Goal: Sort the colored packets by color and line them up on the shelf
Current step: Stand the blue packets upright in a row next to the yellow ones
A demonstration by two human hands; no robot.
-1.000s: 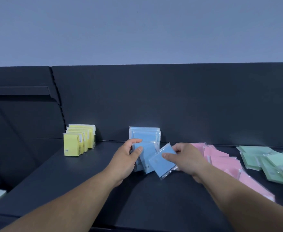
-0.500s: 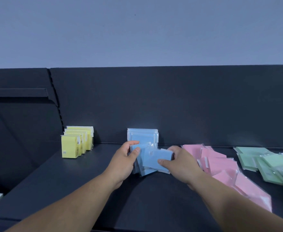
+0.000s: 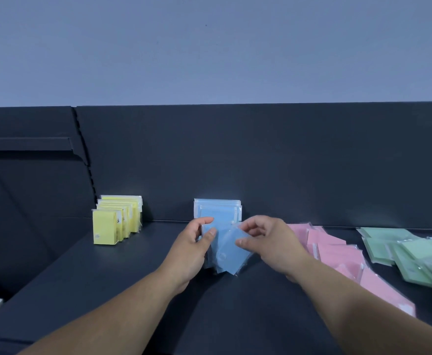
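Head view: dark shelf, grey-blue wall

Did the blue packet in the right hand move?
Yes. The blue packet in the right hand went left, away from the pink pile, toward the left hand.

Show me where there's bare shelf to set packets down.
Bare shelf lies between the yellow row and the blue packets, and across the front left corner. Crowded: the right side, where pink packets and green packets lie overlapping.
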